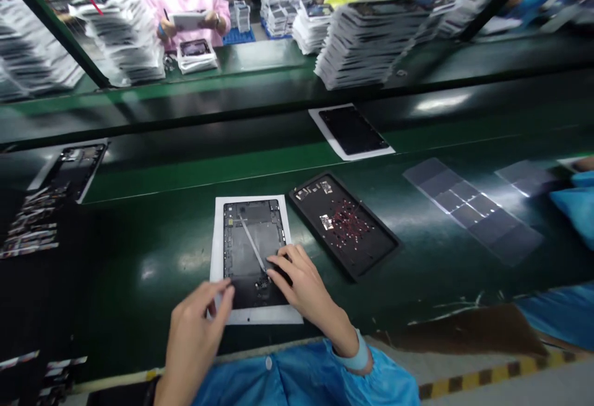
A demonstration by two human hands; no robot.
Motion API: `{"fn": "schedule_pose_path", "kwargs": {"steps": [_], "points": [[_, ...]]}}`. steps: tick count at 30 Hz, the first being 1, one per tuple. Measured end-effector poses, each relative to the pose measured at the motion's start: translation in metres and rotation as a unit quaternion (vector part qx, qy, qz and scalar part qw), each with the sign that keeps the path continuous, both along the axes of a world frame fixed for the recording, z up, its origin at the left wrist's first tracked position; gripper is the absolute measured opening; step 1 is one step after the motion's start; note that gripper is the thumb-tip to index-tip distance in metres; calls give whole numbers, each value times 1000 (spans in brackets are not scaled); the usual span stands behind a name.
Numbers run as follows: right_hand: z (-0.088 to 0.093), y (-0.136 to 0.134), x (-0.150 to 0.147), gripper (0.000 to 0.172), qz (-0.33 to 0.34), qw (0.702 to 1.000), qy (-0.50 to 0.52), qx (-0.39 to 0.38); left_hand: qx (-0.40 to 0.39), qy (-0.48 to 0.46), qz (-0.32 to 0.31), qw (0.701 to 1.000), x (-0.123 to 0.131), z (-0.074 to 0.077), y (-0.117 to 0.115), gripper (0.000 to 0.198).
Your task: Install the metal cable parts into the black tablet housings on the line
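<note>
A black tablet housing [253, 242] lies on a white sheet [217, 257] on the green bench before me. Across it runs a thin pale strip [252, 242], slanting down to a small dark circuit piece [263, 283]. My right hand [299, 279] rests over the housing's right edge, fingers stretched and apart, thumb and index tips beside the strip's lower end. My left hand [197, 316] is at the lower left corner, thumb and index nearly pinched together; anything between them is too small to make out.
A black tray [346, 226] of small parts with red wires stands right of the housing. Another black panel [355, 130] lies on paper behind. Clear film sheets [471, 208] lie right, a part-filled housing [77, 168] left. Tall stacks [366, 41] and co-workers are across the bench.
</note>
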State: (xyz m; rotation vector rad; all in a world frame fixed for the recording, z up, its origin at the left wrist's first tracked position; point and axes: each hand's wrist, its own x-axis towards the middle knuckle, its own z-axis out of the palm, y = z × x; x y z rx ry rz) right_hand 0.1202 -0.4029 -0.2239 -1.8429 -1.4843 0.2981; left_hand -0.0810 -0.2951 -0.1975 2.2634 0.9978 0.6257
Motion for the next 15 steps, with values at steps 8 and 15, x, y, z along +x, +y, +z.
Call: {"fn": "schedule_pose_path", "kwargs": {"steps": [8,15], "points": [[15,-23,2,16,-55,994,61,77,-14,130,-116,985,127,-4,144,12],[22,-67,37,22,-161,977,86,111,-37,153,-173,972,151,1,197,8]]}}
